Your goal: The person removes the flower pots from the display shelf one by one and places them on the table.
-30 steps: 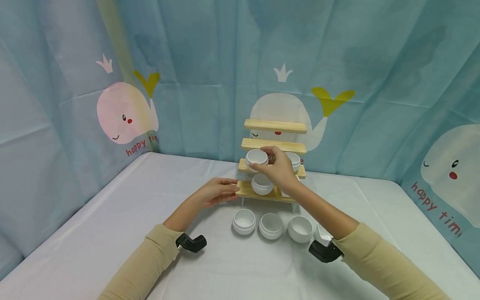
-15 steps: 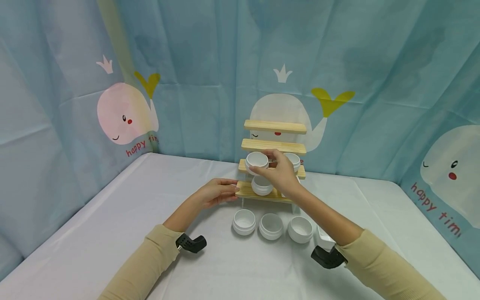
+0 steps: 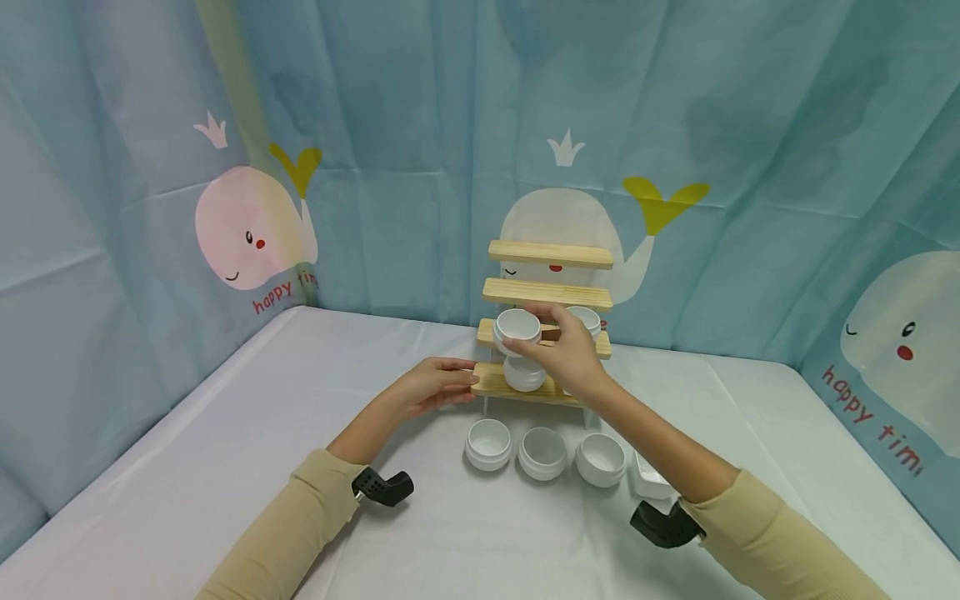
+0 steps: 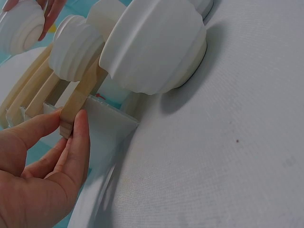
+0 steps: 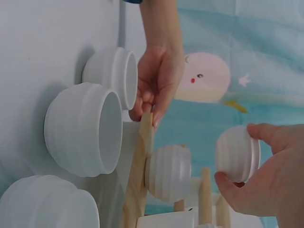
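Note:
My right hand (image 3: 566, 348) pinches a small white bowl (image 3: 516, 325) by its side, thumb in front and fingers behind. In the right wrist view the held bowl (image 5: 235, 154) is apart from the tiered wooden rack. My left hand (image 3: 435, 386) pinches the left end of the rack's lowest board (image 4: 76, 102) between thumb and fingers. On that board stands another white bowl (image 3: 524, 375), partly overlapped by the held one in the head view. A further bowl (image 3: 585, 318) sits at the right of the second tier, partly behind my right hand.
In front of the rack, three white bowls stand in a row on the white cloth: left (image 3: 488, 446), middle (image 3: 542, 454) and right (image 3: 601, 460). A squarish white dish (image 3: 649, 481) lies beside them, near my right forearm. A blue curtain (image 3: 405, 208) hangs behind.
My right hand has lowered the bowl slightly and drawn it a little toward me, off the second tier. The left hand has stayed on the board's end.

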`<state>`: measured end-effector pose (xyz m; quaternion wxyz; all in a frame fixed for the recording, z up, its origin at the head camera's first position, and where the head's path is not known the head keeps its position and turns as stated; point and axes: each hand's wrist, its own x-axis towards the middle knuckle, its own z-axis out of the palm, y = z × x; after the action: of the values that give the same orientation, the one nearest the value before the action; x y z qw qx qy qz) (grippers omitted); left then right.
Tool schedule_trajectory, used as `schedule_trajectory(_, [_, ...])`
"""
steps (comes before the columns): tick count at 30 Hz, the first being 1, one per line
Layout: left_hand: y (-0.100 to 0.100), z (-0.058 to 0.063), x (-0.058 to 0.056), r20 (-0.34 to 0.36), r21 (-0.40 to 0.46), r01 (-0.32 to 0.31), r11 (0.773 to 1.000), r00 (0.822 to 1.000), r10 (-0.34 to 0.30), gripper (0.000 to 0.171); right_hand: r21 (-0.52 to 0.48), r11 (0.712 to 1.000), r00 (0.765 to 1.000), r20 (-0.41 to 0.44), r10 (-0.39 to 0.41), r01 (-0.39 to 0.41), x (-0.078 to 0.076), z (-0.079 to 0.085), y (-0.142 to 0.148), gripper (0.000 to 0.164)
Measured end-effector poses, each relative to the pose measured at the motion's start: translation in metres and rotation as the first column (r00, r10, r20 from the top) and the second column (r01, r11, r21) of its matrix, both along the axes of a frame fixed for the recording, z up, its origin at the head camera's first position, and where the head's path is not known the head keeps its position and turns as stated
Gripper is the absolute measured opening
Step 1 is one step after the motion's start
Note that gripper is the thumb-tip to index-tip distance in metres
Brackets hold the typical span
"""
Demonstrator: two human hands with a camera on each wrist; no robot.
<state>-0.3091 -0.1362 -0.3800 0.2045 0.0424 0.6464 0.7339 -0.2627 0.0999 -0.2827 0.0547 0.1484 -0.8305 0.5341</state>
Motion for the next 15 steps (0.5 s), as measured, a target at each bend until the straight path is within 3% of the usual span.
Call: schedule_trajectory(15, [0.0007,0.0015,0.0008,0.012,-0.007,-0.013,1.000,1.000,0.013,0.050,0.011,0.999,0.999,-0.022,0.044,-0.044,0.0102,-0.0043,0.0082,0.061])
